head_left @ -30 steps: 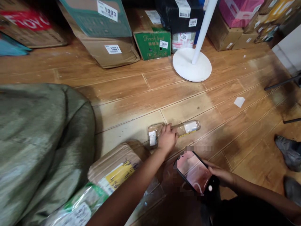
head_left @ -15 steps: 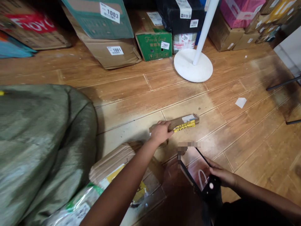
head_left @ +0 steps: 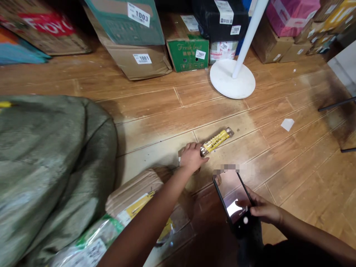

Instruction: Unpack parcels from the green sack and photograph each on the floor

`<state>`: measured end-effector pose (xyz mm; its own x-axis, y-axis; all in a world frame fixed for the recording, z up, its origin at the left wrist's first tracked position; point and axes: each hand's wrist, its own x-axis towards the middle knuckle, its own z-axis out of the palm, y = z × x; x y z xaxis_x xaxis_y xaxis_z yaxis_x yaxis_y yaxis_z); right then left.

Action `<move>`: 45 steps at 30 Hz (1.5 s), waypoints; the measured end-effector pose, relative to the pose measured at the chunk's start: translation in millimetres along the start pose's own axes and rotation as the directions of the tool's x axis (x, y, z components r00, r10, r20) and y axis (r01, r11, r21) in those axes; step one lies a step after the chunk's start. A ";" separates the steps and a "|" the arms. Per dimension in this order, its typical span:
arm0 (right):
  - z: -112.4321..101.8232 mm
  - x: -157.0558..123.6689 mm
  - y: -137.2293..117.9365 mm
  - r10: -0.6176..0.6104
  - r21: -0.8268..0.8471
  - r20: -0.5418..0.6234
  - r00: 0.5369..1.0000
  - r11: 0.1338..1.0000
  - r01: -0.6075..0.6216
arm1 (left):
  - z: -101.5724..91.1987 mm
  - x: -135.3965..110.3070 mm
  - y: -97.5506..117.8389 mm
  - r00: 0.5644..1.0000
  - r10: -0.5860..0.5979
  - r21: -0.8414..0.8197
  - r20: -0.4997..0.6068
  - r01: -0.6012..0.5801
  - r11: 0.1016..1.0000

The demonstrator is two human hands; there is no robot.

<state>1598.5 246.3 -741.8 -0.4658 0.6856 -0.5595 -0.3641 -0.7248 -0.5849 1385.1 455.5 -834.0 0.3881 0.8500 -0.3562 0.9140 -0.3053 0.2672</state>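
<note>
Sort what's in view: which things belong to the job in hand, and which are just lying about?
Job in hand, judging by the hands:
black rectangular phone, in the right hand
yellow-labelled slim brown parcel, at the left hand
small brown packet, mostly hidden under that hand

Seemingly just lying about:
flat white scrap
white stand with round base
green cardboard box
bulky grey-green sack

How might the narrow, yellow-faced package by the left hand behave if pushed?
The narrow, yellow-faced package is probably stiff, as its outline looks straight. Its shiny surface suggests it may slide easily. Being long and slim, it might swivel if nudged at one end.
</note>
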 end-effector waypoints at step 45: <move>-3.0 3.3 15.5 0.034 0.134 0.165 0.986 0.989 -0.057 | -2.1 64.9 -30.6 0.985 0.022 0.043 0.168 -0.030 0.999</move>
<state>1593.8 237.5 -754.5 -0.6045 0.6398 -0.4745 -0.4422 -0.7650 -0.4682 1382.0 520.9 -863.4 0.4228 0.7586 -0.4958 0.9062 -0.3491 0.2387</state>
